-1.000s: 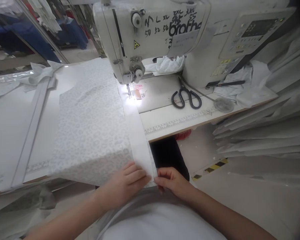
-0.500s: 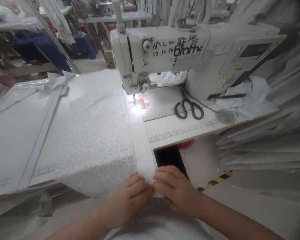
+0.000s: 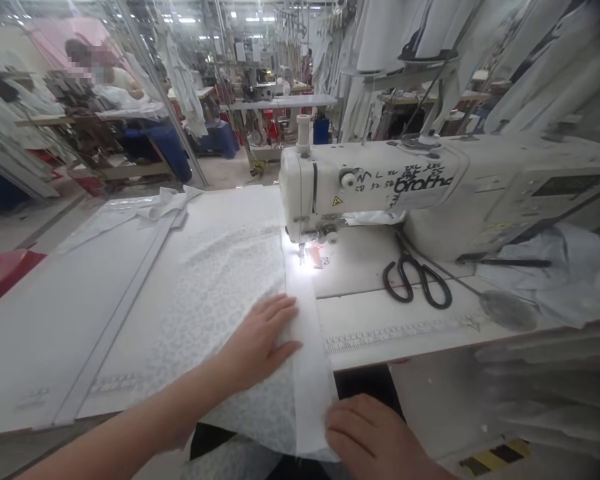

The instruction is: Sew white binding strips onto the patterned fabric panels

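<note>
A pale leopard-print fabric [image 3: 215, 287] lies across the sewing table, with a plain white strip [image 3: 307, 373] along its right edge. The strip runs up under the lit needle of the white sewing machine [image 3: 375, 177]. My left hand [image 3: 263, 340] rests flat on the print beside the strip, fingers stretched toward the needle. Close to the table's front edge, my right hand [image 3: 365, 433] is closed on the strip's right edge, its fingertips partly hidden.
Black-handled scissors [image 3: 417, 277] lie right of the needle, near a printed ruler scale [image 3: 400, 333]. Crumpled white cloth [image 3: 555, 267] sits below the machine's panel. A long flat strip [image 3: 115, 327] crosses the table at left. Another person [image 3: 100, 70] is at the back left.
My left hand has left the front edge and moved up the fabric toward the needle, opening flat. My right hand stays at the strip, now apart from the left. The view has tilted up.
</note>
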Demonstrator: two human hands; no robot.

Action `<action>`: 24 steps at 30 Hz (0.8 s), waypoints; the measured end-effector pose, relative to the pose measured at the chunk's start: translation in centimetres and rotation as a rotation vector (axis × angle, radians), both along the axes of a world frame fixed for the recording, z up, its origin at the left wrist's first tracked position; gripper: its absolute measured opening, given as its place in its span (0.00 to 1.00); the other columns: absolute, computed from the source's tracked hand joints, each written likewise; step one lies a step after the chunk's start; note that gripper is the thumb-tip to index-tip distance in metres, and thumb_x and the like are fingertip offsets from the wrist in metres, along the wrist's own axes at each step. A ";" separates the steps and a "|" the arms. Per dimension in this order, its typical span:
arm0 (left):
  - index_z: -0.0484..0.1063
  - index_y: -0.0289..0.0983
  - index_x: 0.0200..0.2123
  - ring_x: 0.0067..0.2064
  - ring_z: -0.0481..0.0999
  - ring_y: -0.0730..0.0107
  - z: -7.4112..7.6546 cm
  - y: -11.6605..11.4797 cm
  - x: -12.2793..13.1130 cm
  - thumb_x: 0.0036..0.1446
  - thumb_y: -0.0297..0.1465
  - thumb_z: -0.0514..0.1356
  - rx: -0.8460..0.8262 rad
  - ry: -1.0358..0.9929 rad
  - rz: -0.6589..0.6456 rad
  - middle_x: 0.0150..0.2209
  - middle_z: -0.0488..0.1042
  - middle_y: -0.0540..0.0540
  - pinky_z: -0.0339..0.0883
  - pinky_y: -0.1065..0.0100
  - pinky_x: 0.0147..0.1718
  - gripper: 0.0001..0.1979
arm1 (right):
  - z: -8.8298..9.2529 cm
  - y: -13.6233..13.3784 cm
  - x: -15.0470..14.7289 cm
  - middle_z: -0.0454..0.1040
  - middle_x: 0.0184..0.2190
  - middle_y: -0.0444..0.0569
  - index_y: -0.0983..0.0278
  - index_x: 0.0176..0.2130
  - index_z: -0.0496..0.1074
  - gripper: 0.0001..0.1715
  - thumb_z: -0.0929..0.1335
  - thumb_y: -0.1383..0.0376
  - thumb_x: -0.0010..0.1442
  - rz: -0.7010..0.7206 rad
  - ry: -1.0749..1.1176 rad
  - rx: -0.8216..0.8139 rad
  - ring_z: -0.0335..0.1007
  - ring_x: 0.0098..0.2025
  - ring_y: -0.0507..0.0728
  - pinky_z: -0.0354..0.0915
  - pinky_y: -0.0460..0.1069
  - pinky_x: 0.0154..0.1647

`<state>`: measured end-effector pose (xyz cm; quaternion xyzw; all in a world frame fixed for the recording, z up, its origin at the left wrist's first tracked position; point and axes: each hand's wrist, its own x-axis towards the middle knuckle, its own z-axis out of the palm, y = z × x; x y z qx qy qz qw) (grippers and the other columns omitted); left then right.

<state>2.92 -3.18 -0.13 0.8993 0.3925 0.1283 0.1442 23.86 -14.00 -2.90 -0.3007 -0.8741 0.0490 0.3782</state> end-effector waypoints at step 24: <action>0.61 0.37 0.51 0.60 0.58 0.60 -0.3 5.5 0.3 0.61 0.32 0.52 -0.011 -0.046 -0.092 0.56 0.64 0.41 0.58 0.51 0.57 0.15 | 1.7 11.7 -0.5 0.70 0.26 0.50 0.69 0.27 0.71 0.14 0.60 0.79 0.57 -0.049 -0.183 0.011 0.63 0.31 0.55 0.62 0.49 0.33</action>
